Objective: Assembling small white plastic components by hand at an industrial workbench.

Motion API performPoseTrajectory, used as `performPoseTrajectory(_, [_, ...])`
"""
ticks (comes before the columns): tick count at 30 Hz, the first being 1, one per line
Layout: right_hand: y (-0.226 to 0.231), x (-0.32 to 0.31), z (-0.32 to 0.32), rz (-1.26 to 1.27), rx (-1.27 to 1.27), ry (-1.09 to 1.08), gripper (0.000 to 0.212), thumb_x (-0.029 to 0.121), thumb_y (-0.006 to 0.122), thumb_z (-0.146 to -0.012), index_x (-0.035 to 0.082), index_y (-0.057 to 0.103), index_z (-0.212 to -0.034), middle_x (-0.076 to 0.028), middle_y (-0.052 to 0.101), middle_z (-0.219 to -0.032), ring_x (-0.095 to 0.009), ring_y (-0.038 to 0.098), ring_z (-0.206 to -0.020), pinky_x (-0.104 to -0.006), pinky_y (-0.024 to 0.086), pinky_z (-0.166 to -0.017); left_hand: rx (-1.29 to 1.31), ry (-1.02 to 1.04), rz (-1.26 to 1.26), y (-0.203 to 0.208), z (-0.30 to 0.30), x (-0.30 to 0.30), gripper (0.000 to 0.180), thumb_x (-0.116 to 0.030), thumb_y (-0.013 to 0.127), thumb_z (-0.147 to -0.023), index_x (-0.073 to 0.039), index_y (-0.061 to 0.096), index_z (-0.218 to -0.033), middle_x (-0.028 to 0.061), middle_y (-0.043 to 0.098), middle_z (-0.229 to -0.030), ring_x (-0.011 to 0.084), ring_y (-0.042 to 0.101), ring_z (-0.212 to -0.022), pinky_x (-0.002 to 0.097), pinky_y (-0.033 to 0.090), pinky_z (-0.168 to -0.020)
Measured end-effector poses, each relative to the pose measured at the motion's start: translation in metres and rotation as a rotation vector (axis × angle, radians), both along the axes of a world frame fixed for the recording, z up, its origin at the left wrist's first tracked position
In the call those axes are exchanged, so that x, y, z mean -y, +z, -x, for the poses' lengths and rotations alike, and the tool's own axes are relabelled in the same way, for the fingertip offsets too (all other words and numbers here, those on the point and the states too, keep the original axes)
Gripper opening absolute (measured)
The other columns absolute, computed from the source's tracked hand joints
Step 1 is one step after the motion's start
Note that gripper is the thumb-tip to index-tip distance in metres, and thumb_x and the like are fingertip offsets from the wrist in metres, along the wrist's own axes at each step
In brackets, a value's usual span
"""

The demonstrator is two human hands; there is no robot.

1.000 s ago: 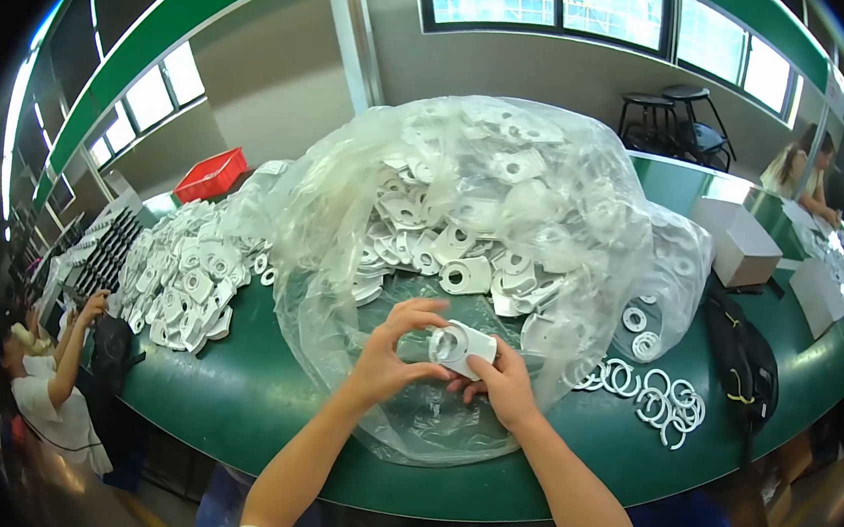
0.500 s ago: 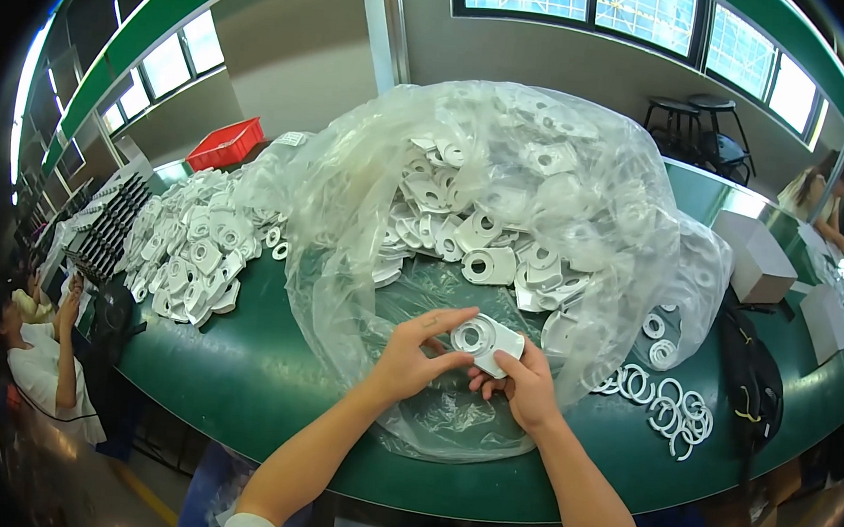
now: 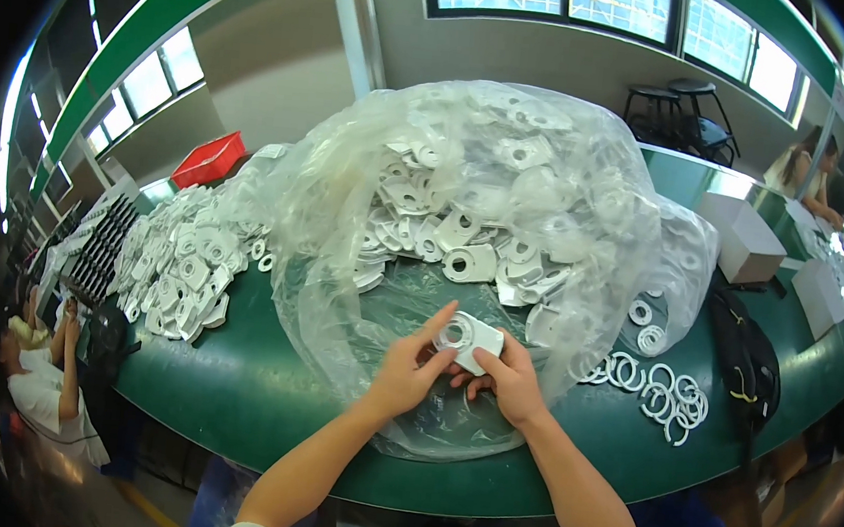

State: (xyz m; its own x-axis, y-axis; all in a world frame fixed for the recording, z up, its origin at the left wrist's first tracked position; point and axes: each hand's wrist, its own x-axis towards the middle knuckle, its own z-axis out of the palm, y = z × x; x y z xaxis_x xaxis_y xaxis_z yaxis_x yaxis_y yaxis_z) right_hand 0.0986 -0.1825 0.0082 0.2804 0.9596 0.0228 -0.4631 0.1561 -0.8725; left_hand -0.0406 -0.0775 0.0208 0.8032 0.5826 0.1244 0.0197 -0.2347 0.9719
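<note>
Between my two hands is a white plastic part [image 3: 483,343] with a round ringed opening at its left end and a flat, squared right end. My left hand [image 3: 407,371] closes on the ringed end, its index finger along the far side and its thumb on the near side. With its thumb on top and fingers curled below, my right hand [image 3: 512,380] grips the squared end. The part is held above the open mouth of a clear plastic bag [image 3: 327,255]. Inside that bag lies a large heap of similar white parts [image 3: 470,264].
More white parts [image 3: 191,268] are piled left of the bag. Loose white rings [image 3: 676,401] lie at the right, near a black bag [image 3: 743,352] and a white box [image 3: 742,238]. A red bin [image 3: 210,159] stands far left. Other people sit at both sides.
The whole view has shifted slightly, so most things sit a little further left. Both hands still hold the white part, and my left index finger now points further up past its edge.
</note>
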Motion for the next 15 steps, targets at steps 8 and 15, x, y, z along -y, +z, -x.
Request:
performPoseTrajectory(8, [-0.005, -0.01, 0.003, 0.047, 0.148, -0.113, 0.014, 0.015, 0.055, -0.091, 0.001, 0.054, -0.093, -0.011, 0.064, -0.073, -0.015, 0.063, -0.055, -0.0223, 0.045, -0.041, -0.015, 0.149, -0.972, 0.026, -0.009, -0.008, 0.062, -0.001, 0.067, -0.074, -0.007, 0.047, -0.133, 0.0091, 0.062, -0.102, 0.0232, 0.06, -0.092, 0.0323, 0.049, -0.08])
performPoseTrajectory(15, [-0.066, -0.036, 0.005, -0.171, 0.86, -0.818, 0.018, 0.02, 0.061, -0.087, 0.003, 0.057, -0.092, -0.008, 0.064, -0.071, -0.013, 0.06, -0.051, -0.0252, 0.048, -0.049, -0.08, -0.447, -1.064, 0.04, -0.12, 0.079, 0.037, -0.01, 0.074, -0.067, -0.006, 0.064, -0.102, 0.009, 0.058, -0.107, 0.0273, 0.054, -0.101, 0.0353, 0.049, -0.079])
